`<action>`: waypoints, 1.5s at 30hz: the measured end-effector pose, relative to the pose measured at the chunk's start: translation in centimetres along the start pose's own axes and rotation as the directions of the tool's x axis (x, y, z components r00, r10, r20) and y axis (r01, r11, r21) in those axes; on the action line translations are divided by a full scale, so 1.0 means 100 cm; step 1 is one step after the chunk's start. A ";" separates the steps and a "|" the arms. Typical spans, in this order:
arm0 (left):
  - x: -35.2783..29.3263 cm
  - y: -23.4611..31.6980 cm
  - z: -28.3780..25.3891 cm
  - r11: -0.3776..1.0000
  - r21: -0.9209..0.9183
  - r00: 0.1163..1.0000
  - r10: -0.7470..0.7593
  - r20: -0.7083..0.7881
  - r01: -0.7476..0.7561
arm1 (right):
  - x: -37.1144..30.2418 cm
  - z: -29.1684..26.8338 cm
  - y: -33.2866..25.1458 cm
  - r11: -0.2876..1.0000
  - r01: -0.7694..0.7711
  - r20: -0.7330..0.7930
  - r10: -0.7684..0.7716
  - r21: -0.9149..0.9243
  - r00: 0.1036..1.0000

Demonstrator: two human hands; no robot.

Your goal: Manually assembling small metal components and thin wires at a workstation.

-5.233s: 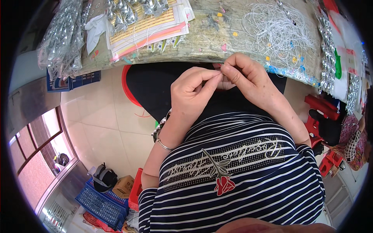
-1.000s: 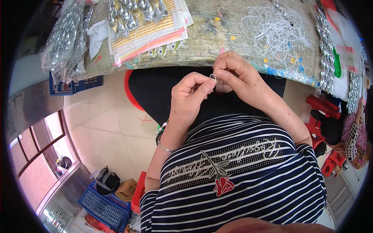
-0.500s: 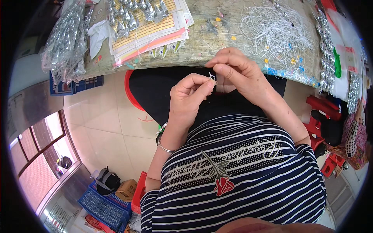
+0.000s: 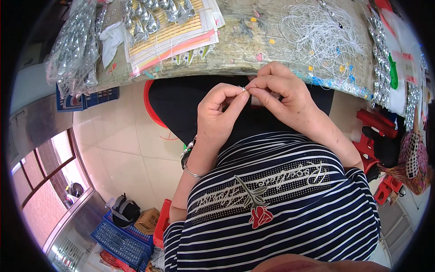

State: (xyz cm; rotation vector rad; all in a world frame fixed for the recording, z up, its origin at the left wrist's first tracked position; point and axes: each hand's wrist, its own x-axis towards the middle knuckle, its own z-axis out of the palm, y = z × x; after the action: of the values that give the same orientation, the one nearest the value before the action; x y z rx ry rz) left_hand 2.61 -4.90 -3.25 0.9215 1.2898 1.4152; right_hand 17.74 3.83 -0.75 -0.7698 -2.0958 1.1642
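Above my lap, near the table's front edge, my two hands meet at the fingertips. My left hand (image 4: 218, 109) pinches a short bit of white string (image 4: 244, 89) between thumb and forefinger, and a thin end of it sticks up. My right hand (image 4: 290, 94) has its thumb and forefinger closed at the same spot, touching the string, with the other fingers curled. Most of the string is hidden by the fingertips. A loose tangle of white strings (image 4: 319, 34) lies on the table, beyond my right hand.
On the worn table (image 4: 247, 50), silvery twisted pieces (image 4: 156, 18) lie on printed sheets (image 4: 181, 45) at the far left, beside plastic-wrapped bundles (image 4: 72, 50). Silver strips and a green tool (image 4: 393, 72) line the right edge. Blue crates (image 4: 124, 242) stand at lower left.
My right hand has come down and left, and its fingertips now pinch at the string beside my left fingertips. The small white loop seen earlier is now mostly covered.
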 end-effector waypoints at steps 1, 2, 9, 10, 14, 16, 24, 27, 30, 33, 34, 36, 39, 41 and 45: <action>0.000 0.000 0.000 1.000 0.023 1.000 0.011 0.008 -0.011 | 0.000 0.001 -0.001 1.000 0.010 -0.008 -0.010 -0.017 1.000; 0.000 -0.001 -0.001 1.000 0.023 1.000 0.011 0.008 -0.011 | 0.000 0.001 -0.001 0.999 0.021 -0.015 -0.022 -0.034 1.000; 0.001 -0.005 -0.001 0.983 0.157 0.995 0.090 0.029 -0.094 | 0.003 -0.001 0.001 0.989 0.058 -0.003 -0.058 -0.135 0.998; 0.001 -0.004 -0.002 0.971 0.208 0.993 0.109 0.037 -0.114 | 0.004 -0.002 0.001 0.984 0.069 0.013 -0.067 -0.164 0.998; 0.002 -0.003 0.000 0.939 0.305 0.987 0.155 0.042 -0.160 | 0.008 -0.006 0.002 0.955 0.143 0.086 -0.125 -0.259 0.988; 0.002 -0.001 0.001 0.899 0.393 0.981 0.190 0.043 -0.191 | 0.006 -0.004 0.003 0.949 0.162 0.078 -0.146 -0.272 0.986; -0.001 -0.006 0.003 0.876 0.447 0.977 0.214 -0.024 -0.181 | 0.006 0.006 0.003 0.943 0.169 0.038 -0.165 -0.285 0.986; -0.002 -0.004 0.003 0.993 0.117 0.997 -0.007 -0.081 0.017 | 0.005 0.008 0.007 0.970 0.127 0.002 -0.129 -0.209 0.992; -0.002 0.005 0.002 0.961 -0.107 0.962 -0.264 -0.074 0.256 | 0.002 0.009 0.006 0.998 -0.064 0.014 0.064 -0.027 0.998; -0.002 0.005 0.000 0.962 -0.099 0.963 -0.262 -0.059 0.255 | 0.001 0.009 0.011 0.907 -0.300 0.127 0.274 0.295 0.953; -0.002 0.006 0.000 0.964 -0.112 0.968 -0.247 -0.048 0.240 | 0.000 0.011 0.013 0.905 -0.302 0.129 0.275 0.299 0.953; -0.002 0.005 0.001 0.962 -0.115 0.966 -0.255 -0.049 0.248 | -0.003 0.011 0.015 0.627 -0.488 0.247 0.435 0.607 0.866; -0.002 0.006 0.003 0.958 -0.136 0.963 -0.262 -0.064 0.252 | -0.005 0.012 0.015 0.593 -0.509 0.289 0.430 0.624 0.855; -0.003 0.007 0.004 0.956 -0.155 0.962 -0.261 -0.077 0.247 | -0.007 0.012 0.016 0.596 -0.510 0.293 0.427 0.620 0.855; -0.004 0.004 0.002 0.963 -0.121 0.962 -0.253 -0.100 0.241 | -0.008 0.013 0.020 0.732 -0.495 0.279 0.409 0.467 0.869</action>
State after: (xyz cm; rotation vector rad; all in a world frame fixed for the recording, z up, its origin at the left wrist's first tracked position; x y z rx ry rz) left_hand 2.78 -5.18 -2.77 0.5907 1.3488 1.3407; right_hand 17.70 3.42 -3.21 -0.9664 -1.5922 2.0242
